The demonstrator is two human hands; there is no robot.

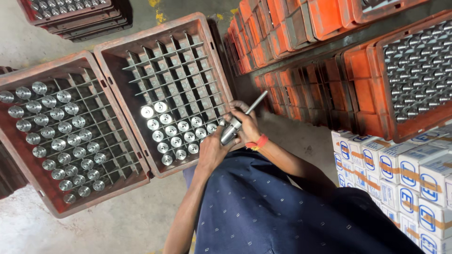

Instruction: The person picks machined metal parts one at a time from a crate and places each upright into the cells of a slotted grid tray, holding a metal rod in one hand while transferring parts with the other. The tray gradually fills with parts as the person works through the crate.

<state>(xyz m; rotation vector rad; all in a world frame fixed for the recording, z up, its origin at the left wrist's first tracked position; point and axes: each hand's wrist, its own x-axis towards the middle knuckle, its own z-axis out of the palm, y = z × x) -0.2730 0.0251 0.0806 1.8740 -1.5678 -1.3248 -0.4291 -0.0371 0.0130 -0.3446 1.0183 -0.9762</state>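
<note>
Two hands: left hand and right hand both clasp one steel shaft, its lower end hidden.
Position: above middle crate, partly filled.
Left crate: corner cut off.
Boxes: cropped right.

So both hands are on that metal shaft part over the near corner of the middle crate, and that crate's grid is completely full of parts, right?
Not quite. The head view shows both hands, left hand and right hand, on the metal shaft part over the middle crate, but its grid is only partly filled: parts sit in the rows nearest the person, the rest stand empty.
</note>
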